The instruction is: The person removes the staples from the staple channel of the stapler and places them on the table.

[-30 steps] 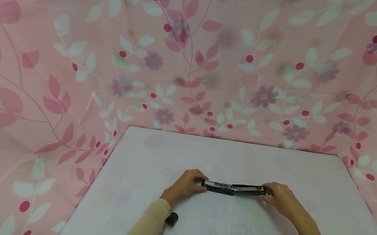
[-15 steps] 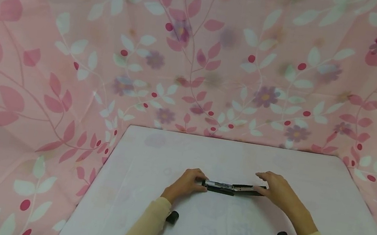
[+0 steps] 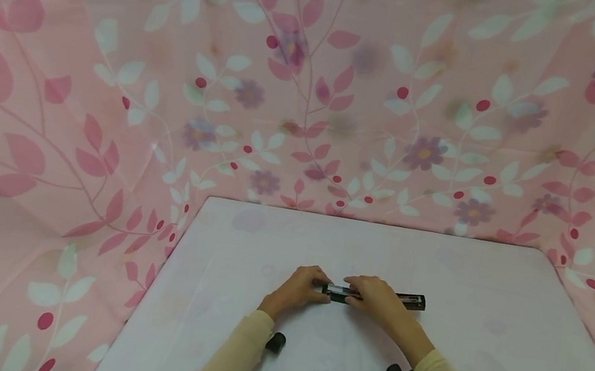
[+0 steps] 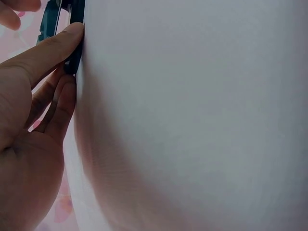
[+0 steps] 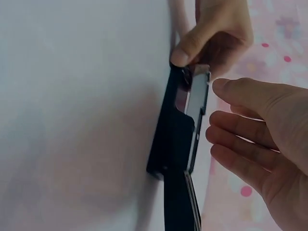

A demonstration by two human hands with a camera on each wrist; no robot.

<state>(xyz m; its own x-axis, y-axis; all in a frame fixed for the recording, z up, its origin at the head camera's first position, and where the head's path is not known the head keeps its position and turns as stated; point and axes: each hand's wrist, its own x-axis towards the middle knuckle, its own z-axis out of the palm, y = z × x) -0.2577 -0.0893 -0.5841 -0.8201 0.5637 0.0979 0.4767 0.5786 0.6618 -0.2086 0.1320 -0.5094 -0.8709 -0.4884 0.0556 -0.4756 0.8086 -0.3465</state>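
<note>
- Fingers of the left hand (image 3: 298, 288) curl round the left end of the stapler (image 3: 407, 301); in the left wrist view the thumb (image 4: 50, 50) presses along the stapler's dark edge (image 4: 76, 29) where it meets the white table (image 3: 482, 341).
- Stapler lies flat and swung out straight on the table, a long black bar running from the left hand's fingertips, under the right hand, and out past it to that hand's right.
- Metal magazine channel (image 5: 197, 103) shows in the right wrist view, seated in the black body (image 5: 171, 139), with the left hand (image 5: 216, 33) pinching its far end.
- Right hand (image 3: 375, 300) hovers over the middle of the stapler, just beside the left hand; its fingers (image 5: 240, 132) are straight and slightly spread, close to the magazine. Whether they touch it cannot be told.
- Middle part of the stapler is hidden under the right hand in the head view, and its near end is cut off by the bottom edge of the right wrist view.
- Whether any staples sit in the channel cannot be made out.
- Left wrist view is mostly filled by blurred white table, with only a sliver of the stapler showing.
- Pink leaf-patterned cloth (image 3: 54, 111) hangs behind and beside the table.
</note>
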